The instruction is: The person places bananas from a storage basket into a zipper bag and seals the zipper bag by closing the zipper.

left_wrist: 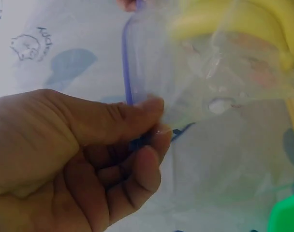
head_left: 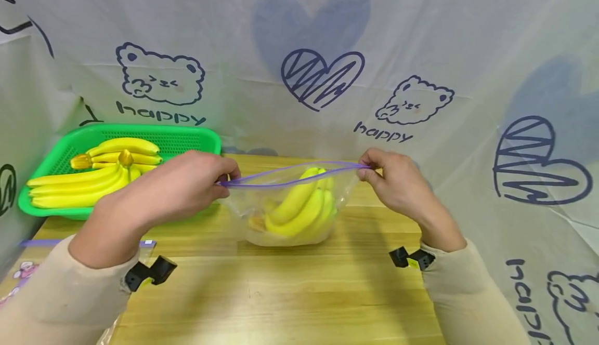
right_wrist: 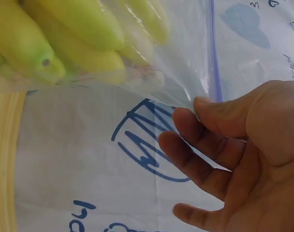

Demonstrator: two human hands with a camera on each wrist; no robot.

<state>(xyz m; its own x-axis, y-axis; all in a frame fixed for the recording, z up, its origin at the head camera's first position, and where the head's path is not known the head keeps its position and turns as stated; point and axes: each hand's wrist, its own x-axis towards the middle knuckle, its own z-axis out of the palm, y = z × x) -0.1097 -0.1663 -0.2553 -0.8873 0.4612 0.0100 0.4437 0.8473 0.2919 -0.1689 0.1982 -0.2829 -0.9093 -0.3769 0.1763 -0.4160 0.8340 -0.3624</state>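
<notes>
A clear zip bag [head_left: 243, 204] with a purple zip strip hangs between my two hands, its mouth a little apart in the middle. Inside lies a bunch of yellow bananas [head_left: 299, 207], stem toward the left. My left hand [head_left: 187, 184] pinches the bag's left top corner between thumb and index finger, as the left wrist view shows close up. The right top corner is pinched by my right hand [head_left: 395, 181], its other fingers spread loose in the right wrist view. The bag's bottom is close over the wooden table [head_left: 281, 293].
A green plastic basket [head_left: 206, 137] at the back left holds more banana bunches [head_left: 84, 184]. Partly under my left forearm lies another zip bag [head_left: 28, 264] with pink prints. White sheeting [head_left: 234, 33] with printed bears and hearts walls in the table's back and sides.
</notes>
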